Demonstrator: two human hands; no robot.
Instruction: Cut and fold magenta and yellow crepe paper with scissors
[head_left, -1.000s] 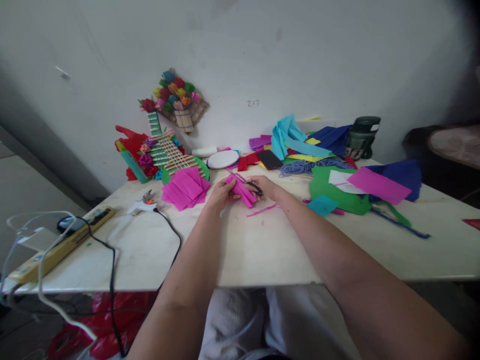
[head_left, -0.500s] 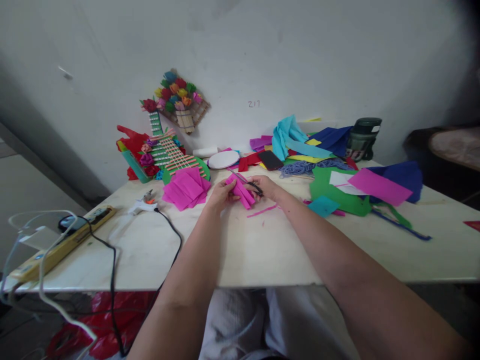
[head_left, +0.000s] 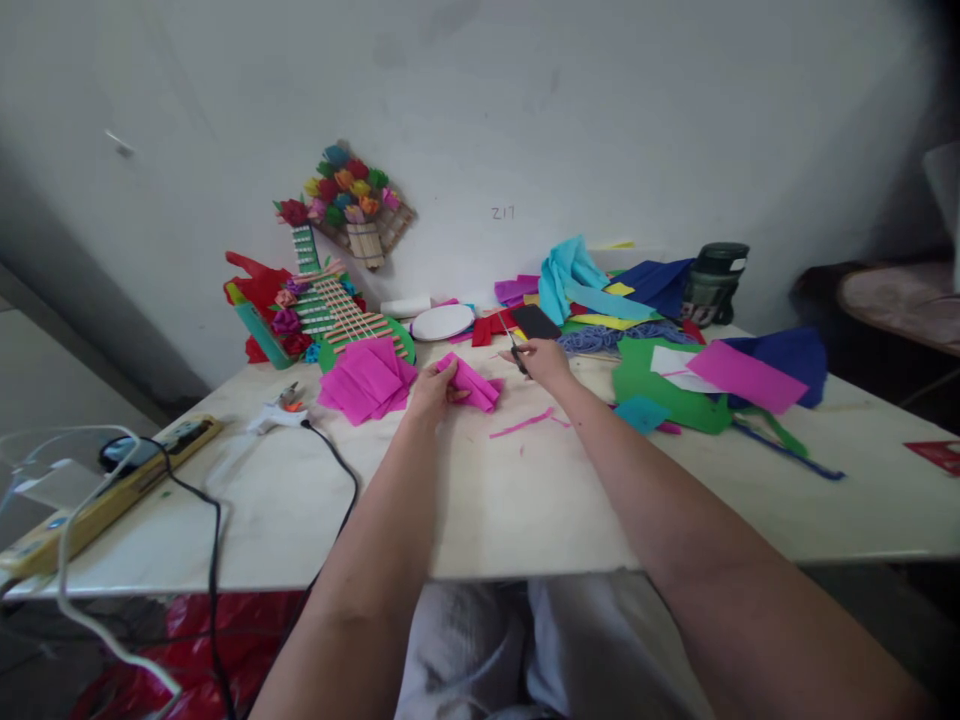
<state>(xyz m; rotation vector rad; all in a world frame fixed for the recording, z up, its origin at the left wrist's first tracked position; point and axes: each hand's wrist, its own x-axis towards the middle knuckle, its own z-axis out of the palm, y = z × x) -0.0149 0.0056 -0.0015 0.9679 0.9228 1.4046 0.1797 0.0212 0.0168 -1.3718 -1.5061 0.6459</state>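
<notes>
My left hand (head_left: pixel 431 390) is closed on a folded piece of pink crepe paper (head_left: pixel 471 381) near the middle of the white table (head_left: pixel 525 490). A little to the right, my right hand (head_left: pixel 544 362) grips a pair of scissors (head_left: pixel 516 352), blades pointing away from me and clear of the paper. A thin pink offcut strip (head_left: pixel 523 424) lies on the table just in front of both hands. A stack of cut pink paper squares (head_left: pixel 366 377) sits left of my left hand.
A glue gun (head_left: pixel 279 409) with black cord lies at left, beside a power strip (head_left: pixel 105 495) at the table's left edge. Paper-flower crafts (head_left: pixel 330 300) lean on the wall. Coloured paper sheets (head_left: pixel 675 370), a phone (head_left: pixel 536 322), a white oval lid (head_left: pixel 442 321) and a dark jar (head_left: pixel 711 283) crowd the back right.
My right hand has pulled the scissors out of the pink paper and moved them right and away. My left hand keeps hold of the folded pink paper.
</notes>
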